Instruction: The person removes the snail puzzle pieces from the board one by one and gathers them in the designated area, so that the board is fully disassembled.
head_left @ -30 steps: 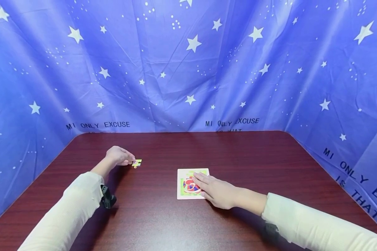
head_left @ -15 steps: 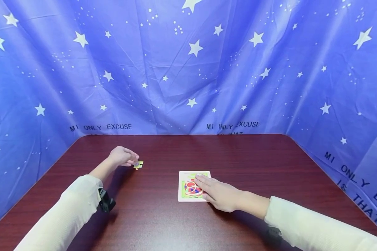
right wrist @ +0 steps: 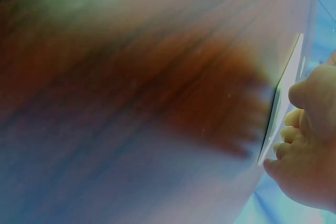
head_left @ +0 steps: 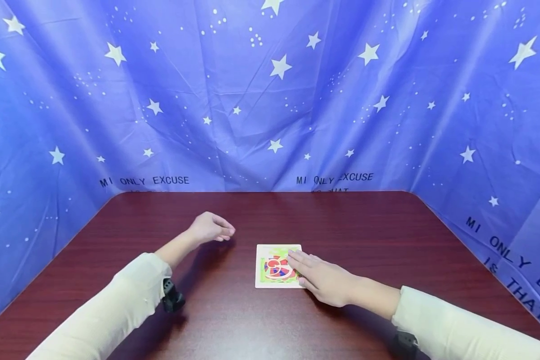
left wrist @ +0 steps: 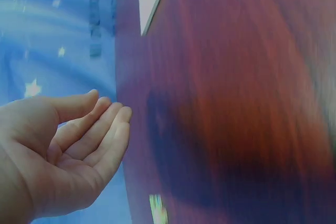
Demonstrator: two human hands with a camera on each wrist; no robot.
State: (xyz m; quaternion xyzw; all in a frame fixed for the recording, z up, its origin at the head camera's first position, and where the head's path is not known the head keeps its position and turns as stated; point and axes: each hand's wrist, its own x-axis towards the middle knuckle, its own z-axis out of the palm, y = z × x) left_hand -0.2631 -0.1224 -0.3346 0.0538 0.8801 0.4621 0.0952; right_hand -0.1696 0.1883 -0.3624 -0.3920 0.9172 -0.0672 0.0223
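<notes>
A small square jigsaw board (head_left: 275,272) with a pale border and a red, blue and green picture lies at the table's middle. My right hand (head_left: 324,277) rests on its right side, fingers stretched out over the picture. Left of the board, my left hand (head_left: 212,227) hovers above the table. In the left wrist view, my left hand's (left wrist: 79,150) fingers are loosely bent, thumb near the fingertips, holding nothing. A yellow-green puzzle piece (left wrist: 157,211) lies on the table below that hand. The head view does not show the piece, as the left hand and wrist cover that spot.
The dark red wooden table (head_left: 364,220) has rounded far corners. A blue curtain (head_left: 234,75) with white stars and printed words hangs behind it and along both sides. A black wrist camera (head_left: 173,295) sits at the left cuff.
My left hand has left the puzzle piece and moved right toward the board. My right hand has slid slightly right, uncovering more of the picture, while the board stays in place.
</notes>
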